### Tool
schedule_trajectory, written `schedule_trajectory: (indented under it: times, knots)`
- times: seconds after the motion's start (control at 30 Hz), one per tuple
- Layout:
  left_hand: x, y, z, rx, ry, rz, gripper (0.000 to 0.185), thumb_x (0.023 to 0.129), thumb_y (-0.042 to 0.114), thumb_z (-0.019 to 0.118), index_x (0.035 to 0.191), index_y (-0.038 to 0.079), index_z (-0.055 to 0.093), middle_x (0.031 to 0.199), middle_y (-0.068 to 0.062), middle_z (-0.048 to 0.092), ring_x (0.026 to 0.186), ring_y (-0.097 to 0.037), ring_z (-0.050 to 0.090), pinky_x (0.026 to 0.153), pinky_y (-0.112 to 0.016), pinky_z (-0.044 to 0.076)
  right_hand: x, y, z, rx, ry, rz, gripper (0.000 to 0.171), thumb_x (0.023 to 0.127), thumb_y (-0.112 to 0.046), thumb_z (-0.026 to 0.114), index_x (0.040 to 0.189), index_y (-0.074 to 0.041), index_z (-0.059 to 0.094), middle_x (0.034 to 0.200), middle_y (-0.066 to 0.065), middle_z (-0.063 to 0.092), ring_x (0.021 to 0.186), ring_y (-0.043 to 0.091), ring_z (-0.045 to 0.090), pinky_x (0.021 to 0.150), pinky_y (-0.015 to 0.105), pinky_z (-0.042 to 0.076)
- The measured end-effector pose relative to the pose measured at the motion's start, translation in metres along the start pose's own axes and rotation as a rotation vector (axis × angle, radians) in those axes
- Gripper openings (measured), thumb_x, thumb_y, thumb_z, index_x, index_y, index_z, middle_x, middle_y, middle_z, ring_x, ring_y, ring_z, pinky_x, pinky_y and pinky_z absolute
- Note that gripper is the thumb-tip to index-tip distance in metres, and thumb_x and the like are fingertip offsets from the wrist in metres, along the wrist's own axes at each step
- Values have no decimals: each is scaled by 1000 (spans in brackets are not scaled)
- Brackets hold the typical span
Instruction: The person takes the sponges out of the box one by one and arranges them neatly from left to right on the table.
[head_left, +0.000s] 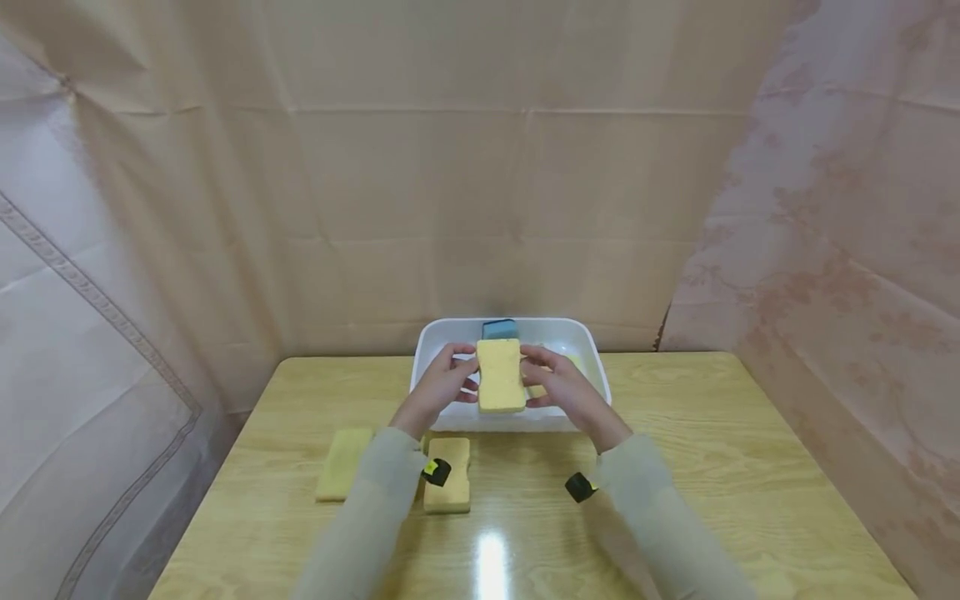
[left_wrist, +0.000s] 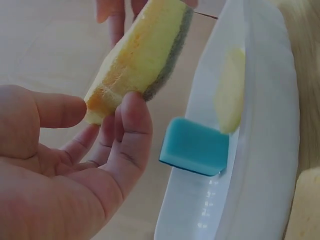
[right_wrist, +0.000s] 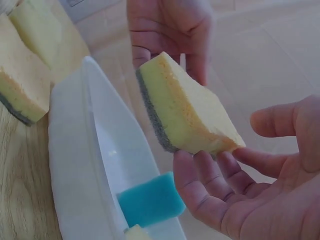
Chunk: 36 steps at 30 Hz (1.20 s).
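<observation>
Yellow rectangular foam sponge with a grey scouring layer (head_left: 501,376) sits at the centre of the head view, held up above the white plastic tub (head_left: 588,342) that stands at the back middle of the wooden desk (head_left: 750,467). I hold it between both hands: my left hand (head_left: 442,385) takes its left end and my right hand (head_left: 558,385) its right end.

In the left wrist view my left fingers (left_wrist: 134,125) are loosely curled and spread, with the thumb and the fingertips pinching the sponge's lower corner. In the right wrist view my right fingers (right_wrist: 200,187) lie half open beneath the other end, cradling it, with the thumb standing clear to the right.

I judge the sponge is being carried over the tub; lowering it inside would call for a steady descent, clear of the near rim.

Inside the tub a small blue block sponge (left_wrist: 194,146) lies on the floor, with another pale yellow sponge (left_wrist: 229,90) just beside it. Two more yellow sponges (head_left: 447,473) lie on the desk in the lower left of the head view, near my left sleeve.
</observation>
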<state>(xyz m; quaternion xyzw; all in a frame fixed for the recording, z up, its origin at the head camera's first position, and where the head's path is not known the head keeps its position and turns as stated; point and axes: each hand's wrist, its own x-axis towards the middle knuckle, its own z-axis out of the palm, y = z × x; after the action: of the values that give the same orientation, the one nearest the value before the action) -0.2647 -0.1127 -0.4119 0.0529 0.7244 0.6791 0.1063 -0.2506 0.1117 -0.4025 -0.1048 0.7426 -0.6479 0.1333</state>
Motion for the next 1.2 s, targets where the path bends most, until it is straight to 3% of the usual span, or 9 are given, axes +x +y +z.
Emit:
schedule_trajectory:
  times: [0.5, 0.7, 0.83, 1.0, 1.2]
  knots:
    - [-32, -16, 1, -5, 26, 20, 35, 106, 18, 54, 138, 5, 51, 112, -16, 57, 86, -23, 62, 74, -35, 61, -24, 17, 10, 59, -16, -22, 52, 106, -26, 54, 153, -6, 41, 149, 17, 46, 114, 33, 61, 86, 45, 59]
    - [-43, -19, 4, 3, 27, 26, 34, 106, 20, 54, 138, 7, 51, 115, -20, 55, 89, -26, 62, 76, -37, 60, -33, 22, 17, 63, 22, -11, 53, 106, -25, 55, 152, -5, 41, 148, 17, 45, 113, 30, 60, 88, 44, 58]
    - [-48, -25, 6, 35, 55, 23, 34, 106, 21, 54, 138, 8, 52, 114, -18, 56, 89, -29, 62, 76, -39, 59, -40, 25, 22, 89, 34, -6, 51, 106, -24, 56, 152, -6, 43, 148, 16, 44, 113, 31, 60, 91, 50, 57]
    - [-55, -32, 9, 35, 100, 6, 34, 106, 22, 54, 138, 8, 53, 112, -15, 56, 84, -23, 61, 72, -35, 58, -44, 32, 29, 121, 34, -14, 48, 106, -20, 54, 151, -6, 45, 146, 18, 45, 112, 30, 61, 92, 55, 55]
    - [-65, -41, 13, -33, 104, 4, 34, 108, 21, 51, 138, 6, 51, 110, -16, 55, 85, -23, 57, 74, -41, 57, -48, 42, 33, 137, 47, -6, 50, 105, -20, 56, 151, -3, 44, 145, 19, 46, 108, 28, 63, 83, 45, 59]
